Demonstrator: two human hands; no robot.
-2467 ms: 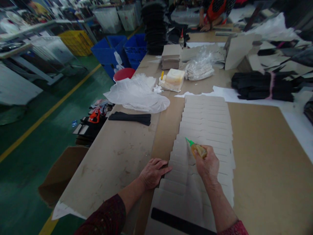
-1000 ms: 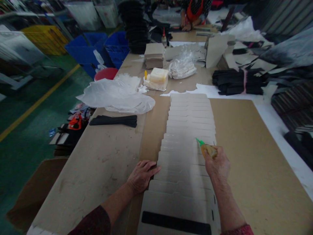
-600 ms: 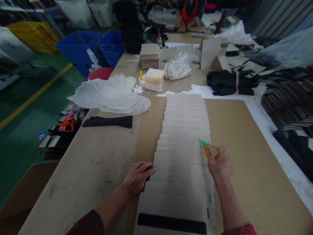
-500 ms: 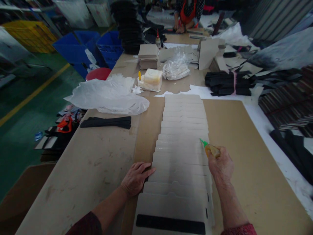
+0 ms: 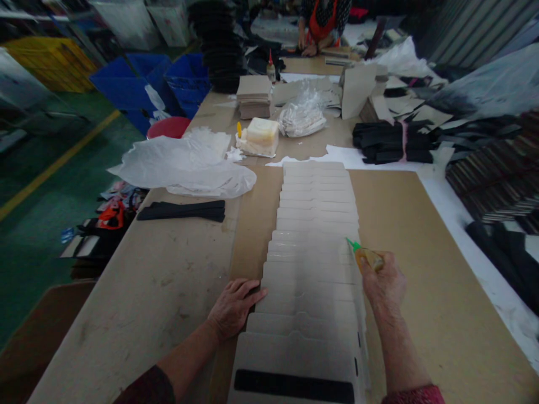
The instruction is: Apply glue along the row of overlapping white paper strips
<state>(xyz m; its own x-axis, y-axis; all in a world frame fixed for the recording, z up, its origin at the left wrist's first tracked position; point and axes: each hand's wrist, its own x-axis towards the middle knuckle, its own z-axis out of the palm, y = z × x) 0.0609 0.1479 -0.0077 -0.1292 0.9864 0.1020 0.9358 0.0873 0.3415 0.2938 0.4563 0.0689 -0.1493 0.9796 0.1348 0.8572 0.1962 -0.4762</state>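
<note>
A long row of overlapping grey cardboard pieces (image 5: 311, 280) runs away from me down the table. Across the nearest piece lies a black strip (image 5: 293, 385). My right hand (image 5: 385, 279) is closed around a glue bottle (image 5: 369, 259) of amber liquid, its green nozzle tilted over the right edge of the row. Glossy lines show on several pieces midway along. My left hand (image 5: 236, 306) rests flat with fingers stretched out, fingertips touching the row's left edge. More black strips (image 5: 182, 210) lie in a small pile on the left of the table.
White plastic sheeting (image 5: 185, 168) and a cream block (image 5: 257, 136) sit beyond the strips. At the back stand a cardboard stack (image 5: 254, 96) and another bottle (image 5: 270, 70). Bundled black strips (image 5: 391, 143) lie right. A person in an orange apron (image 5: 322, 25) works at the far end.
My right hand and the glue bottle have shifted slightly right, drawing the nozzle tip a little toward the row's right edge. My left hand stays in place.
</note>
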